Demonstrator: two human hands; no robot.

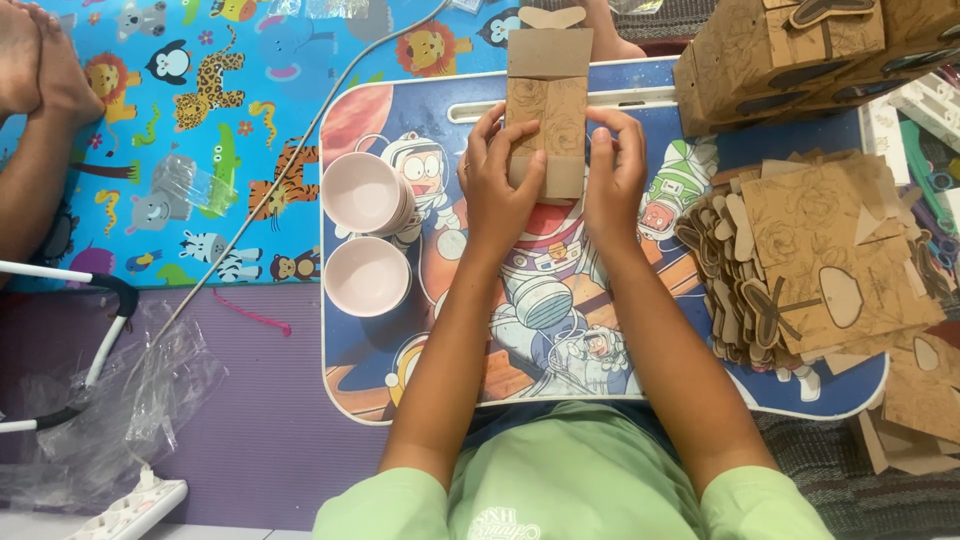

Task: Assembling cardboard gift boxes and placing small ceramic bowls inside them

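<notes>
A flat brown cardboard box blank point(547, 95) with printed line drawings is held upright over a small lap table point(400, 400) decorated with cartoon astronauts. My left hand point(497, 185) grips its left side and my right hand point(615, 170) grips its right side, thumbs pressing on the folded lower panels. The blank's top flap reaches past the table's far edge.
Two pink bowls point(366, 235) sit on the table's left. A pile of flat cardboard blanks point(815, 265) lies at the right, with assembled brown boxes point(790, 55) stacked behind. An animal-print mat point(200, 120), clear plastic wrap point(130, 400), a power strip point(130, 510) and another person's arm point(30, 150) are at left.
</notes>
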